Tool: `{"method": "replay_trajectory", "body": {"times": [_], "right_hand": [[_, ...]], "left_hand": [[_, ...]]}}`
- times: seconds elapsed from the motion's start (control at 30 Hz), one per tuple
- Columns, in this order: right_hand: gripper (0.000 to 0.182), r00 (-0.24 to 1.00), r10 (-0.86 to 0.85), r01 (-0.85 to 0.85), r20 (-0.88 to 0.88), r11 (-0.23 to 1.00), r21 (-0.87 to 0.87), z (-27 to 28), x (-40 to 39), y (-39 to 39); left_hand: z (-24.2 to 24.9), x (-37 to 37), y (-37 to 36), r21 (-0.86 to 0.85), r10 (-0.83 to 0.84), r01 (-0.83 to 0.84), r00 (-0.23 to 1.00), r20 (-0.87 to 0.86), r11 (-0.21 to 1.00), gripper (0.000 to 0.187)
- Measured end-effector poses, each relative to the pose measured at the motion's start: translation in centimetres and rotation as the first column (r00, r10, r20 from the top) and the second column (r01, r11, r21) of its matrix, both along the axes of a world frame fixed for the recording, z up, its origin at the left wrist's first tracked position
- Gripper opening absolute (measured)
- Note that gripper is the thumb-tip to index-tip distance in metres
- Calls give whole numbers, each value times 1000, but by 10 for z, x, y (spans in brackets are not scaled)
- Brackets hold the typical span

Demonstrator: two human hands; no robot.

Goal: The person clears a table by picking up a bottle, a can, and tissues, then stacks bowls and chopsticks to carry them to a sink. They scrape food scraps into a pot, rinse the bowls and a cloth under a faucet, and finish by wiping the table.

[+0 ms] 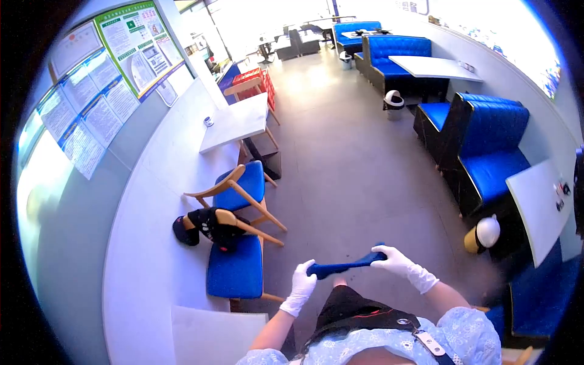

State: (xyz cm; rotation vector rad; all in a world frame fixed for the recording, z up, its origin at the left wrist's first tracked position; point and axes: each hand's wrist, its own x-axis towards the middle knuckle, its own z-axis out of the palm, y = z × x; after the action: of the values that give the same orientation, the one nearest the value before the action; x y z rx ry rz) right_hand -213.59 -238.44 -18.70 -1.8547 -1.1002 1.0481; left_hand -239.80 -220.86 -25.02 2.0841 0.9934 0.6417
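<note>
A dark blue cloth (347, 266) is stretched between my two hands, in front of my dark apron (359, 312) and above the grey floor. My left hand (301, 285), in a white glove, grips the cloth's left end. At its right end, my right hand (395, 264), also gloved in white, has its fingers closed on the cloth. The middle of the cloth is pulled narrow between them.
Chairs with blue seats (235, 266) stand on the left, a black bag (210, 226) on one. Beyond them is a white table (237, 121). Blue booths (494, 131), white tables (538, 204) and a lidded bin (482, 235) line the right. Grey floor (340, 152) runs between.
</note>
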Motion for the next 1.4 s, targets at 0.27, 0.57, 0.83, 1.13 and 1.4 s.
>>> {"method": "replay_trajectory", "body": {"times": [0.27,0.57,0.83,1.13,1.4], "right_hand": [[17,786,94,-77,611,996,-54,-36,181,264],[23,896,-304,365,-325,919,147,-19,396,486],[33,619,-419,596,-664,801,50,-8,550,797],[24,16,-260,293,-966,925,-244,-23,686,1104],[24,317,-354,695,-880,718,-38,6,904,1326]], "left_hand": [[7,165,274,340,25,45,980,-197,939,10],[19,412,551,-261,-160,231,951,266,937,12],[70,621,778,-80,217,-203,929,299,976,19],[65,815,984,-365,-300,425,887,352,828,26],[30,1002,1270,-884,401,282,810,428,374,30]]}}
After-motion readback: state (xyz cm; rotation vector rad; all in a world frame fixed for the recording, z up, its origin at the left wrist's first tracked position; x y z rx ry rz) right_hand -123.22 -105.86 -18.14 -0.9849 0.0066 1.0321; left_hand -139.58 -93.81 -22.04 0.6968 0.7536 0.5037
